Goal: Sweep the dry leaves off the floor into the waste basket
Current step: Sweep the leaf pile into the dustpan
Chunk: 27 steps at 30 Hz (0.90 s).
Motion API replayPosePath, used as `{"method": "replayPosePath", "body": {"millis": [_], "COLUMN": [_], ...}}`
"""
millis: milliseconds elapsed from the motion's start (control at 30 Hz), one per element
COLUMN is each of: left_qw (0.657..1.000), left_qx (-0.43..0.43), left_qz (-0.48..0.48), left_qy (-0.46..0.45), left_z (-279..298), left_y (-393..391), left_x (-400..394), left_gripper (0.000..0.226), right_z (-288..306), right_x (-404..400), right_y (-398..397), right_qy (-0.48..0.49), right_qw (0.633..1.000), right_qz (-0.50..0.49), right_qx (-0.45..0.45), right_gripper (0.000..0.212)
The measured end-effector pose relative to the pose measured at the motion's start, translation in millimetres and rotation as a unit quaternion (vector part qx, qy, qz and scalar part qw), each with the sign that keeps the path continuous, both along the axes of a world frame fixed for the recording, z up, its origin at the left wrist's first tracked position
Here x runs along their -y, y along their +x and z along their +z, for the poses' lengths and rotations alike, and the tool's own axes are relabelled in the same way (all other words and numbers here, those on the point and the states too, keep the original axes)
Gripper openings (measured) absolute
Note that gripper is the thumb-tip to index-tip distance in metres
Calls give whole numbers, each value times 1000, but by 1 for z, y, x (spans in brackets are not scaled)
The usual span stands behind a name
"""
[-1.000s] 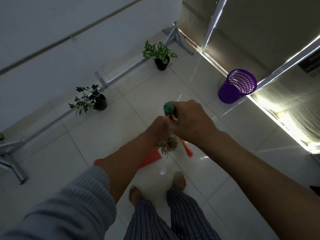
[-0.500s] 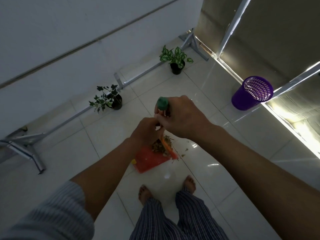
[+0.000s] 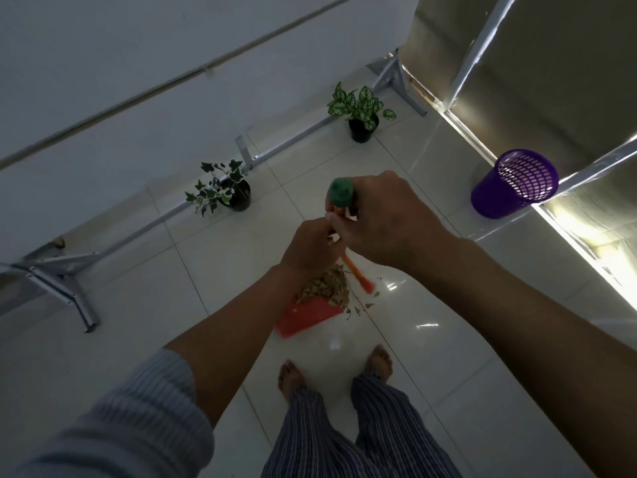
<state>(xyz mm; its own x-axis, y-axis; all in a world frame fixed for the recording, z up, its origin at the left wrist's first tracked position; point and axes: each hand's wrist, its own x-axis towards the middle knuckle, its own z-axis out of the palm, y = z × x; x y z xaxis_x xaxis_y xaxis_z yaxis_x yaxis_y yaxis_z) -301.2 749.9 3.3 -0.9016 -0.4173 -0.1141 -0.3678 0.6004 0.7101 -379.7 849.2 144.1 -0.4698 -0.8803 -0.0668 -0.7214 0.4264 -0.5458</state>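
Observation:
A pile of dry leaves [image 3: 326,287] lies on the far edge of a red dustpan [image 3: 305,316] on the white tiled floor, with a few scraps [image 3: 369,304] loose to its right. My right hand [image 3: 384,219] is shut on the broom's green-capped handle [image 3: 341,196]. The orange broom head [image 3: 360,277] touches the floor just right of the pile. My left hand [image 3: 310,246] is closed directly above the dustpan, apparently on its handle, which the hand hides. The purple mesh waste basket [image 3: 513,184] stands empty at the far right, well apart from the pan.
Two potted plants [image 3: 224,191] [image 3: 360,110] stand along the white wall. Metal frame legs [image 3: 69,288] run along the wall's base. A bright strip [image 3: 586,257] edges the floor on the right. My bare feet [image 3: 379,360] are just behind the dustpan.
The broom head swung left against the leaves and then back out to the right. The pile now sits heaped on the dustpan's edge. My view has shifted a little.

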Motion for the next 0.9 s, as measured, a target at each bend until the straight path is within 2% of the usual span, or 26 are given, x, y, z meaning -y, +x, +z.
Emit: {"method": "replayPosePath", "body": {"millis": [100,200,400,500,567,633,767,900], "left_qw": [999,994,987,989,991,994,998,999], "left_qx": [29,96,149,140,133,99,45,20], "left_qz": [24,6,-9,-18,-24,-25,-2,9], "left_qy": [37,50,59,34,-8,-38,-47,-42], "left_z": [-23,-24,-38,-33,-22,-11,-2,0], "left_y": [-15,-16,12,25,32,39,56,72], "left_x": [-10,-25,-23,-13,-3,9,25,35], "left_gripper": [39,21,18,30,17,15,22,6], "right_z": [-16,-38,-62,-55,-46,-37,-22,-14], "right_x": [-11,-22,-25,-14,-5,4,18,25], "right_y": [-4,1,11,15,18,21,30,37], "right_qy": [25,44,38,30,24,16,2,-8], "right_qw": [1000,999,997,996,996,996,996,997], "right_qz": [-4,-9,-7,2,8,17,28,25], "right_qx": [8,30,71,83,86,88,90,78], "right_gripper": [7,8,6,5,5,5,3,4]}}
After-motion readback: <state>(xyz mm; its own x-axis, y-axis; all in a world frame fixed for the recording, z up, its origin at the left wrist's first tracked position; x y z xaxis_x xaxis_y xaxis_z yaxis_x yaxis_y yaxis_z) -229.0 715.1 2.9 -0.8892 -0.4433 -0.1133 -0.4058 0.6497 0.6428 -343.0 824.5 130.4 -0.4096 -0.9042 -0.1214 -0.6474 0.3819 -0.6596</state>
